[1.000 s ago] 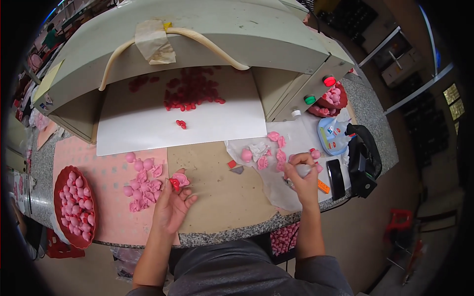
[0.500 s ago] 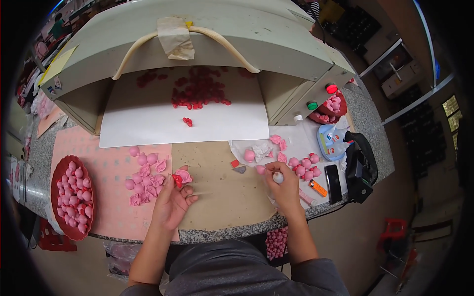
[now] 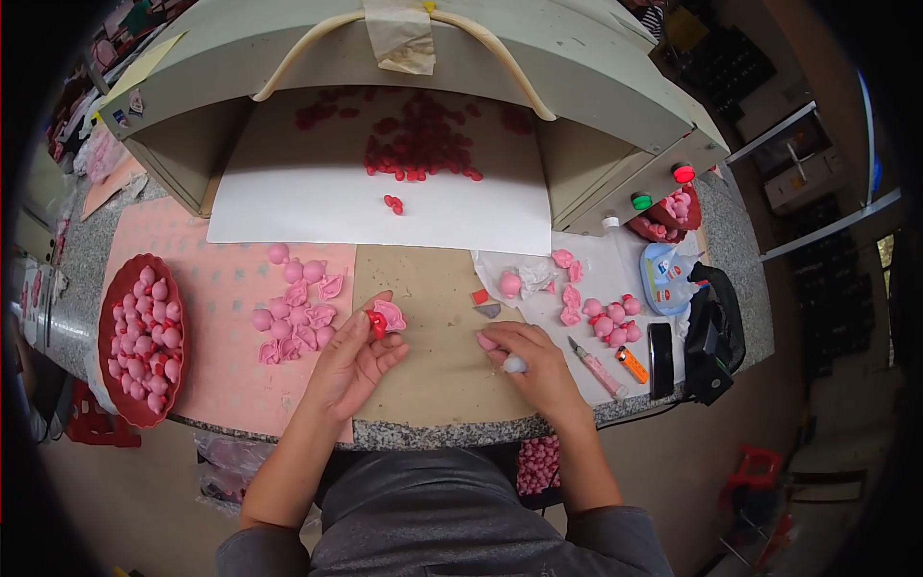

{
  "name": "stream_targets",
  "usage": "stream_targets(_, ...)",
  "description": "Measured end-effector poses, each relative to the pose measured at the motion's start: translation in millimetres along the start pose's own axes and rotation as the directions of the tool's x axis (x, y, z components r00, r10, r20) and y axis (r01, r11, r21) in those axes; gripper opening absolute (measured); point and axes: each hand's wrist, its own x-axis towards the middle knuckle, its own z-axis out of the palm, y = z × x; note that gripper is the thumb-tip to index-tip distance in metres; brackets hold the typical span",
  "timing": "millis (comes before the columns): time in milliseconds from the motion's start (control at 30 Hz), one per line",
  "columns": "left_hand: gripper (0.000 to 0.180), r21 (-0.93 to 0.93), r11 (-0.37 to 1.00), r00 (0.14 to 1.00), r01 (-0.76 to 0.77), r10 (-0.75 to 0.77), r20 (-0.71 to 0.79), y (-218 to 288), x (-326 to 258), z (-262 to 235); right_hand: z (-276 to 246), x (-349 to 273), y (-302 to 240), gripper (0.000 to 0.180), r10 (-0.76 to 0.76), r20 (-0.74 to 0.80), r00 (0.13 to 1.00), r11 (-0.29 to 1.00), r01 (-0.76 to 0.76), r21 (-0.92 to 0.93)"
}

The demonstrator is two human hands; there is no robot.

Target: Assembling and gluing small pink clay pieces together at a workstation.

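The left hand (image 3: 354,358) pinches a pink-and-red piece (image 3: 383,315) in its fingertip grip; the right hand (image 3: 531,358) closes round a small white object (image 3: 514,363).

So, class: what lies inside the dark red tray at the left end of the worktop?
The dark red tray holds a heap of small pink round pieces. They cover most of its floor, so anything beneath them is hidden.

Right hand (image 3: 527,354) has withdrawn from the pink moulded pieces (image 3: 608,317) to the brown board (image 3: 435,288), beside the left hand.

Speckled stone counter (image 3: 740,288) — carrying pink mat (image 3: 207,288), brown board (image 3: 433,317), white paper (image 3: 385,207), red dish (image 3: 111,370).
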Motion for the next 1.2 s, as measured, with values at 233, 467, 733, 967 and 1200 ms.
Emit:
stream_targets(233, 0.043, 0.051, 0.998, 0.999, 0.046, -0.047, 0.009, 1, -1, 6, -6, 1, -10, 0.030, 0.041, 0.088, 0.995, 0.999, -0.038, -0.032)
stream_targets(467, 0.042, 0.127, 0.988, 0.995, 0.089, -0.095, 0.042, -5, -2, 4, 2, -2, -15, 0.034, -0.009, 0.101, 0.995, 0.992, 0.021, -0.121)
stream_targets(733, 0.038, 0.143, 0.977, 0.981, 0.159, -0.173, 0.089, -10, 0, 0, 19, -1, -18, 0.030, 0.104, -0.014, 0.994, 0.994, -0.104, 0.015)
stream_targets(967, 0.038, 0.166, 0.969, 0.979, 0.180, -0.194, 0.069, -9, -2, 3, 26, 16, -52, 0.034, 0.078, 0.048, 0.996, 0.926, -0.090, 0.367)
stream_targets(1200, 0.035, 0.150, 0.968, 0.974, 0.200, -0.213, 0.079, -9, -1, 4, 31, 24, -55, 0.034, -0.051, 0.064, 0.997, 0.953, 0.029, 0.301)
